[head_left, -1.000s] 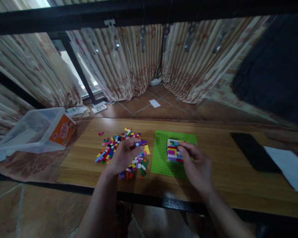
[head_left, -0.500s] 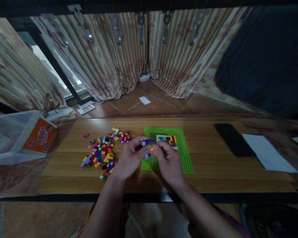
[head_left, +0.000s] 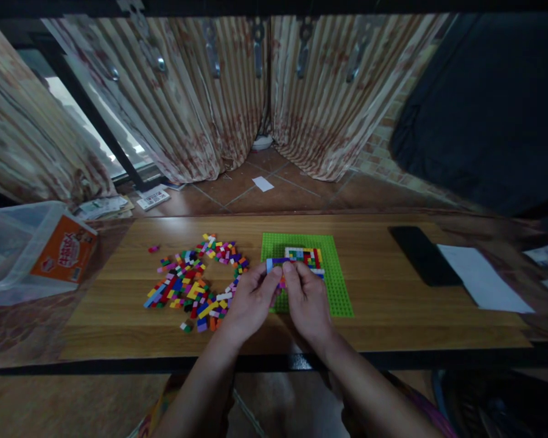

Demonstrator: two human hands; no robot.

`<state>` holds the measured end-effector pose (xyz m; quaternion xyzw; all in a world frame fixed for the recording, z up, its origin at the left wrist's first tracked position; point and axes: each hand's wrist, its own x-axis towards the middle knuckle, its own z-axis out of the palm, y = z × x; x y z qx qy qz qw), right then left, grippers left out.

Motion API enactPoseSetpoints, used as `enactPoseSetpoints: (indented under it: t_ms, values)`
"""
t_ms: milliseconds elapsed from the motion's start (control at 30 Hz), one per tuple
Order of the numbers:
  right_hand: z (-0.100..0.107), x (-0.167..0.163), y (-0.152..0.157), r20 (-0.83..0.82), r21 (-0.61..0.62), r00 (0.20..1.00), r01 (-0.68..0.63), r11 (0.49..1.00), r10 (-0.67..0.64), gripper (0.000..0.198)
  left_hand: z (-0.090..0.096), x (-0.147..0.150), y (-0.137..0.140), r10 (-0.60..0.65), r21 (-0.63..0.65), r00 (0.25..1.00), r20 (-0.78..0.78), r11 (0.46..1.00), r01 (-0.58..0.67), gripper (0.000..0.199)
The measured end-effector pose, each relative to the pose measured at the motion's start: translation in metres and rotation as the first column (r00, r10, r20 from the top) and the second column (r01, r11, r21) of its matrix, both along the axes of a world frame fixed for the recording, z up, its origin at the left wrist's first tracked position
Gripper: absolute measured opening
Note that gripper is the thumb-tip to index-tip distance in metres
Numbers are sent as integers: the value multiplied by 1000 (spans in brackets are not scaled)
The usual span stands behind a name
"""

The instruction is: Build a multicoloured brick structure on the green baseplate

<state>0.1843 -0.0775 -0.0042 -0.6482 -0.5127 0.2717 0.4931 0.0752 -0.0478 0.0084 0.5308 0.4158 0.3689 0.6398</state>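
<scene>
Both hands meet over the left part of a green baseplate (head_left: 340,292), gripping one small assembly of building bricks (head_left: 278,261) between thumbs and fingers. Purple, light blue and orange-pink bricks show on it; the rest is covered by my fingers. My left hand (head_left: 256,295) is closed on its left side, and my right hand (head_left: 308,298) is closed on its right side, thumbs almost touching. Just behind my right hand, a low square brick structure (head_left: 319,258) with white, yellow, red and blue edges and a multicoloured inside stands on the baseplate.
A spread of loose colourful bricks (head_left: 194,289) lies left of the baseplate on the wooden table (head_left: 119,316). To the right are a black flat object (head_left: 424,255) and white paper (head_left: 484,280). A clear plastic bin (head_left: 18,255) stands beyond the table's left end.
My hands have drawn closer together around the brick assembly, thumbs now pressed onto it. My left hand has shifted right, uncovering more loose bricks. The view has moved slightly.
</scene>
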Motion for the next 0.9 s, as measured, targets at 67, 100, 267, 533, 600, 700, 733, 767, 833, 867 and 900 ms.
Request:
enactPoseSetpoints:
  t_ms: [67, 100, 267, 533, 600, 700, 733, 767, 833, 867, 900]
  values:
    - [-2, -2, 0, 12, 3, 1000, 14, 1000, -14, 38, -1, 3, -1, 28, -4, 1000, 14, 1000, -28, 32]
    - [-3, -2, 0, 9, 11, 1000, 19, 1000, -19, 39, -2, 4, -2, 37, 6, 999, 13, 999, -37, 33]
    - [-5, -6, -3, -19, 78, 999, 28, 997, -27, 39, -8, 6, -3, 62, 87, 998, 4, 994, -62, 33]
    - [-9, -7, -4, -98, 142, 995, 25, 989, -11, 37, -4, 8, -5, 62, 30, 996, 56, 997, -64, 31]
    - [-9, -8, -5, -120, 156, 993, 25, 987, -6, 37, 0, 8, -6, 69, -10, 994, 81, 998, -69, 30]
    - [-8, -9, -5, -150, 171, 989, 21, 985, 5, 37, 4, 7, -8, 69, -56, 990, 124, 996, -63, 30]
    - [-8, -9, -5, -154, 166, 988, 22, 986, 4, 37, 4, 6, -8, 71, -65, 989, 133, 996, -63, 30]
    - [-7, -10, -5, -156, 155, 988, 22, 988, 3, 37, 5, 6, -8, 76, -73, 988, 138, 995, -66, 31]
    - [-7, -11, -4, -168, 131, 986, 21, 991, 1, 38, 4, 6, -7, 92, -98, 986, 141, 992, -79, 31]
    - [-7, -11, -3, -179, 122, 984, 18, 992, 4, 38, 3, 6, -7, 102, -114, 984, 143, 990, -86, 32]
    - [-7, -11, -3, -194, 116, 981, 15, 993, 8, 39, 3, 5, -6, 109, -130, 983, 148, 987, -90, 32]
